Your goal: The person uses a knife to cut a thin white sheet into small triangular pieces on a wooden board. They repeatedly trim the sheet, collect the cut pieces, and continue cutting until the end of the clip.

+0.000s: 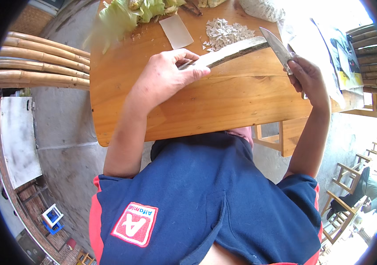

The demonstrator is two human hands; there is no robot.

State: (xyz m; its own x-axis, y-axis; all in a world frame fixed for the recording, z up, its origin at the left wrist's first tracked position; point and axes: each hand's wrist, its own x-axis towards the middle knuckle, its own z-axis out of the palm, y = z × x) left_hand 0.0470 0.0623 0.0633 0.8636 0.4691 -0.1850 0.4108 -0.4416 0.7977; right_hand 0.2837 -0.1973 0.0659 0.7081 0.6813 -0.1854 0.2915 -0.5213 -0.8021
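My left hand [164,75] pinches one end of a long, slightly curved strip [237,51], pale on top with a rough dark edge, perhaps wood or bark. The strip is held above the wooden table [224,101] and points to the right. In my right hand [308,79] is a knife [277,48], its blade slanting up and left. The blade lies at or very near the strip's far end; whether they touch, I cannot tell. Just beyond the strip is a pile of small white triangular pieces [226,34], with a pale rectangular sheet [176,32] to its left.
Corn husks [142,13] lie at the table's far left, and a filled clear plastic bag [263,9] at the far edge. Papers [343,53] cover the right side. Bamboo rails [43,62] stand left. A person [374,194] is among wooden stools at lower right.
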